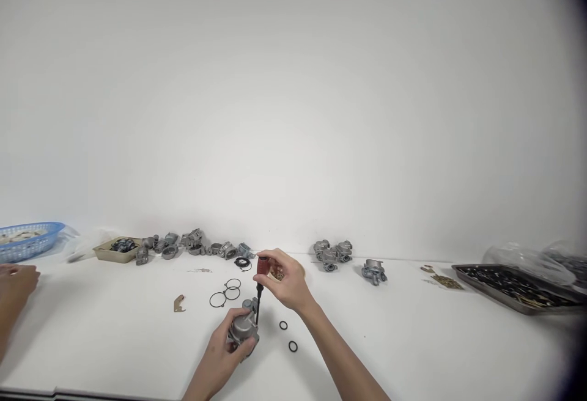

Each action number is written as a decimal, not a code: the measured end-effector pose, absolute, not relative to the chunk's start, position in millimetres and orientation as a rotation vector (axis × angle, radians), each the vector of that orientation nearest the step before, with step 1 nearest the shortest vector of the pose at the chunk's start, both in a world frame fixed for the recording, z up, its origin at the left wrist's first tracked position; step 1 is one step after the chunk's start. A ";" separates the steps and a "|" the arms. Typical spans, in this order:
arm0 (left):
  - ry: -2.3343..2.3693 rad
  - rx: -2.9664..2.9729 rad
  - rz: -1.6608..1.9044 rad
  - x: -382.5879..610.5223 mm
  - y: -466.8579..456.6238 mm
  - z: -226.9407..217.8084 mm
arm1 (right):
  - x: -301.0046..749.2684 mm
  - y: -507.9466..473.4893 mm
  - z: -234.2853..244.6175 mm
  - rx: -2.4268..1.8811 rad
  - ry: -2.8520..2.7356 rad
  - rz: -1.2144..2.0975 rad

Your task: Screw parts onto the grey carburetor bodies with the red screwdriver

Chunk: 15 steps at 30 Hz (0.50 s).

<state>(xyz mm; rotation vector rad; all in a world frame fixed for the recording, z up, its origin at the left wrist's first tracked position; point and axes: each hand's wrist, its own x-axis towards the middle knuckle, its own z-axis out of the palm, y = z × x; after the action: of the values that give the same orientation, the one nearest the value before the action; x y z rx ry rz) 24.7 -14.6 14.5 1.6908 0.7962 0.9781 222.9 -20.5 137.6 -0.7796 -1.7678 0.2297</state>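
Observation:
My left hand [221, 347] is closed around a grey metal carburetor [243, 327], which it holds against the white table. In my right hand [288, 282] is a screwdriver [263, 269] with a red and black handle, gripped between thumb and fingers. Its shaft points down, and the tip meets the right side of the carburetor; the screw under it is too small to make out. Two small black O-rings [293, 346] lie to the right. Larger thin black ring gaskets [224, 294] and a brown flat gasket [179, 304] lie to the left.
Carburetor parts [169, 250] and a tan tray [114, 253] line the wall at left, beside a blue basket [34, 243]. Assembled carburetors [329, 257] stand right of centre. A dark tray [516, 290] of small parts sits far right. Another person's hand [17, 285] shows at the left edge.

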 end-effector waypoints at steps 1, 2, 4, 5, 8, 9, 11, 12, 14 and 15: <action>0.784 1.680 0.968 23.2 -15.7 16.5 | 223.3 -20.3 137.9 -0.769 -1.778 0.223; 0.775 1.673 0.961 22.0 -16.5 18.0 | 223.6 -20.1 138.1 -0.747 -1.791 0.242; 0.764 1.662 0.956 20.8 -17.3 19.8 | 224.1 -19.6 138.6 -0.734 -1.793 0.276; 0.761 1.655 0.956 20.7 -17.5 20.4 | 224.2 -19.4 138.9 -0.757 -1.780 0.258; 0.758 1.640 0.968 21.1 -17.6 21.4 | 224.6 -18.9 138.9 -0.802 -1.771 0.161; 0.753 1.636 0.972 21.3 -17.8 21.6 | 224.9 -18.6 138.7 -0.773 -1.794 0.192; 0.738 1.632 0.971 21.5 -18.1 21.9 | 225.4 -17.4 137.9 -0.710 -1.824 0.323; 0.733 1.630 0.973 21.6 -18.3 21.8 | 225.6 -16.6 137.6 -0.706 -1.823 0.365; 0.736 1.625 0.978 21.6 -18.6 21.6 | 226.2 -15.0 137.8 -0.737 -1.808 0.357; 0.738 1.625 0.979 21.6 -18.6 21.4 | 226.5 -14.2 138.3 -0.747 -1.810 0.338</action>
<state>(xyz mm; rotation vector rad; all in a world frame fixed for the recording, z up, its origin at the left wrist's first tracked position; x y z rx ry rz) 21.6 -18.6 21.4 1.6248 0.7385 0.9787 226.5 -14.2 138.3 -0.7472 -1.8095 0.3377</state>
